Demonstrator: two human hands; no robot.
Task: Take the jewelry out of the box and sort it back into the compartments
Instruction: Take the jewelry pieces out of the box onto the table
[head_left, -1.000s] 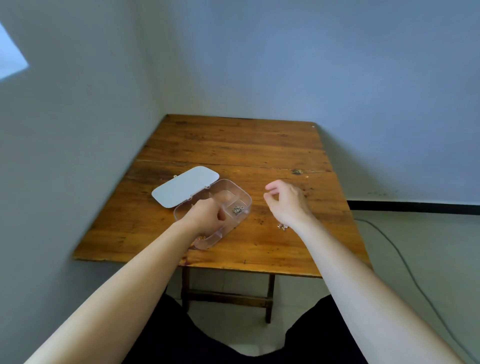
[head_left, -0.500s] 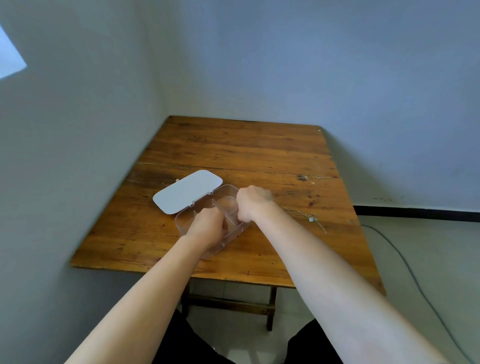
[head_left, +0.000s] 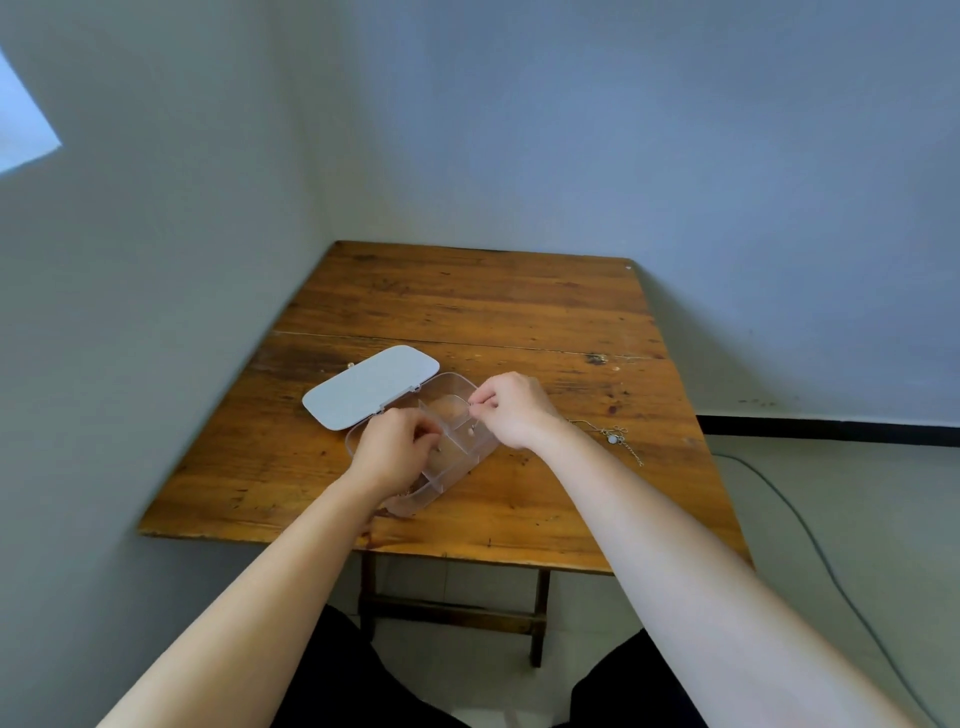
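Observation:
A clear plastic jewelry box with dividers lies on the wooden table, its white lid folded open to the back left. My left hand rests on the box's near-left part, fingers curled onto a divider and hiding what lies under it. My right hand hovers over the box's right compartment with thumb and forefinger pinched on a small piece of jewelry that dangles into it. A thin silver necklace lies on the table to the right of the box.
The table stands in a corner, with walls at its left and far sides. Its near edge is close to my body. A cable runs over the tiled floor at the right.
My right hand went from the table right of the box, where the necklace now lies, into the box and has risen slightly with a small piece pinched. My left hand stayed on the box.

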